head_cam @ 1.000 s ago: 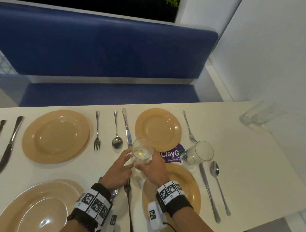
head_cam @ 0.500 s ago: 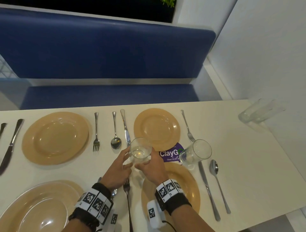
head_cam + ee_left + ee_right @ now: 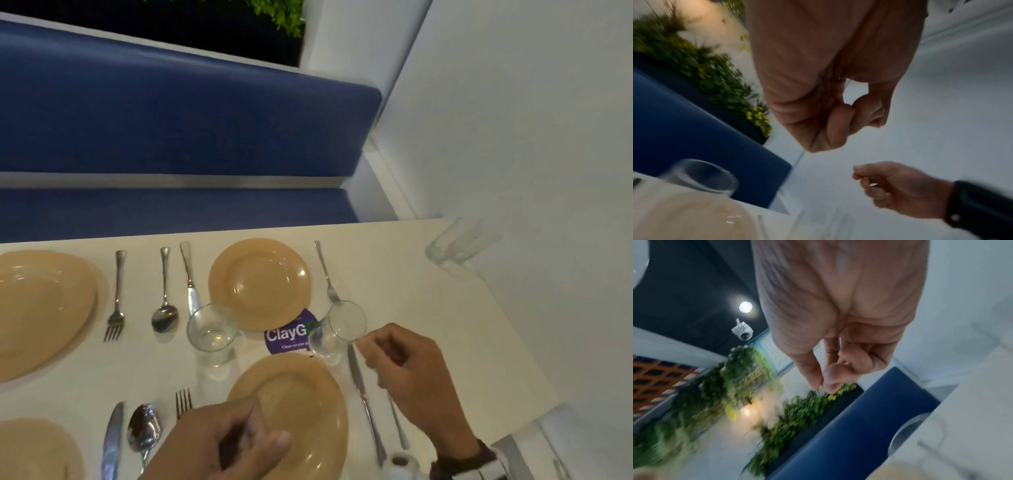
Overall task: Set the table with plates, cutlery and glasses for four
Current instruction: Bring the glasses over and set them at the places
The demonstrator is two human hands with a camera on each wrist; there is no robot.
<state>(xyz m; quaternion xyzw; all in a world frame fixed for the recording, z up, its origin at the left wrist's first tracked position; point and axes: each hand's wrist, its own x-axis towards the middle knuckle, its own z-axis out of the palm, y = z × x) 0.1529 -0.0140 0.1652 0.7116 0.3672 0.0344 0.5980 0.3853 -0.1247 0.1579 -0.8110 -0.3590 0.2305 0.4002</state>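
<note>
Two clear glasses stand upright mid-table. One glass is left of the small far plate; the other glass stands at the purple sticker's right edge. My left hand hovers over the near plate, fingers loosely curled, holding nothing; the left wrist view shows the left hand the same way. My right hand hangs just right of the right glass, fingers loosely curled, apart from it and holding nothing. In the right wrist view the right hand is seen from behind, a glass rim below it.
Two stacked glasses lie against the white wall at the far right. A knife lies right of the near plate, a fork, spoon and knife to its left. Large plates sit left. A blue bench runs behind the table.
Both hands have let go of the left glass, which now stands alone. The left hand pulled back toward me; the right hand moved right, beside the other glass. The head view swung right.
</note>
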